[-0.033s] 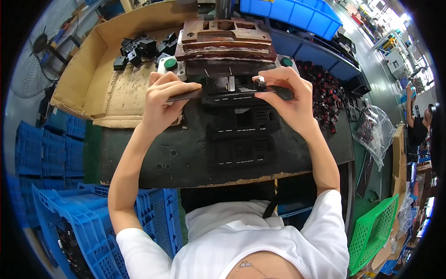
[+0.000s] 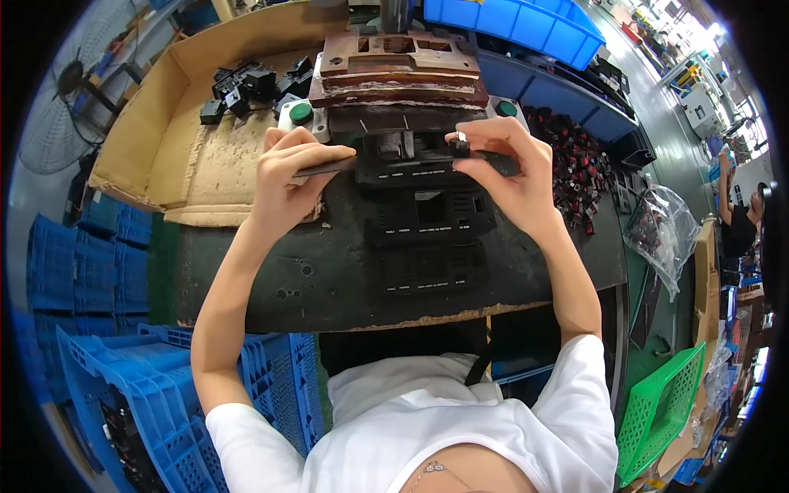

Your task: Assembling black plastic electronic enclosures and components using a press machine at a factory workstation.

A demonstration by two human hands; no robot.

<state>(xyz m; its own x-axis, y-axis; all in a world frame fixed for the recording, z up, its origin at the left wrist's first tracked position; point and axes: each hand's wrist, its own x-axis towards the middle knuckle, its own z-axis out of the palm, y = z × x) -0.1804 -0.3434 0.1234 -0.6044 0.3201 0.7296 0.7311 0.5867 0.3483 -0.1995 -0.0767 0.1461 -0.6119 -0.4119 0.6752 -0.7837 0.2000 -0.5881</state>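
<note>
My left hand (image 2: 288,172) pinches a flat dark blade-like piece (image 2: 325,168), whose tip reaches the left end of the farthest black plastic panel (image 2: 396,175). At that panel's right end, my right hand (image 2: 514,160) is closed on a small black part with a shiny metal top (image 2: 459,148). Whether the small part is seated in the panel, I cannot tell. Nearer to me lie a second black panel (image 2: 393,220) with a square opening and a third black panel (image 2: 401,267), one below the other on the dark worktable (image 2: 246,287).
Beyond the panels stands a worn metal fixture (image 2: 403,70) between two green buttons (image 2: 301,113). A cardboard tray (image 2: 177,148) with black parts is at left. Small red-and-black parts (image 2: 575,181) are heaped at right. Blue crates (image 2: 148,378) flank me at lower left.
The small part in my right hand has tilted slightly and shows less bright metal. My left hand has hardly moved.
</note>
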